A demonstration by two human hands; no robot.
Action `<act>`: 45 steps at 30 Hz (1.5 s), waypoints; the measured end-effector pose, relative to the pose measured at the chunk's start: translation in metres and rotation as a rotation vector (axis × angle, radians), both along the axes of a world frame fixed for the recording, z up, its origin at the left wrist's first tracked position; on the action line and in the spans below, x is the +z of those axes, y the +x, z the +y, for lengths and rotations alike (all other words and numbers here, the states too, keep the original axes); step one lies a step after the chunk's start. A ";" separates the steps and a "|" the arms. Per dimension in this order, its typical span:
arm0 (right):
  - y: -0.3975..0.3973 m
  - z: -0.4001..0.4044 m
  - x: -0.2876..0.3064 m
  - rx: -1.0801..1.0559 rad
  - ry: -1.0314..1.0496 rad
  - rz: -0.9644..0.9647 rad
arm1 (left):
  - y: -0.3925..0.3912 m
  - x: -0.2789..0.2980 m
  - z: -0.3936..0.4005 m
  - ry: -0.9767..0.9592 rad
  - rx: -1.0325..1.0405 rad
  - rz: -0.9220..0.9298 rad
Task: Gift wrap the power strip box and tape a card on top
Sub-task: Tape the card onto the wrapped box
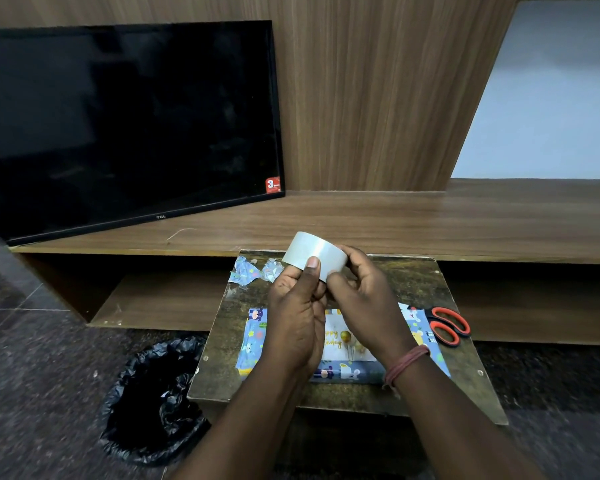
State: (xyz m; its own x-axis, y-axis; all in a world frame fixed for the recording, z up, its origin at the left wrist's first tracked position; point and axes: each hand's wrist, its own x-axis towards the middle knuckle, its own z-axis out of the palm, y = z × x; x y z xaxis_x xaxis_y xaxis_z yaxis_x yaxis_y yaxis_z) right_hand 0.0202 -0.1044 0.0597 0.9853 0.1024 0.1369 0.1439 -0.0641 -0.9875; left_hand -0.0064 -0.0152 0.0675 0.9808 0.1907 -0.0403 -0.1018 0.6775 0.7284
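Wood-grain panelling backs a long low shelf [395,220], and a dark television [125,126] leans against it beyond the hands. Both hands hold a roll of clear tape [314,254] up over a small worn table [219,341]. The left hand [295,317] grips the roll from below with its thumb pressed flat on the outer face, steadying it. The right hand [364,303] curls round the other side, its fingertips pinching at the roll's edge, probably feeling for the loose end.

Directly beneath the grip lies the wrapped box [257,337] in blue cartoon paper, with a birthday card [347,341] resting on top, apparently ready to be fixed down. Scissors [447,325] with orange handles sit just right of the hands, in easy reach for cutting a strip. Paper scraps [246,270] lie beyond the left hand, and a bin lined with a black bag [153,400] stands on the floor below and left.
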 end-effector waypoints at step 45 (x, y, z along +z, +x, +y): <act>0.005 -0.010 -0.004 -0.078 -0.157 -0.108 | 0.002 -0.010 -0.004 0.028 0.013 -0.060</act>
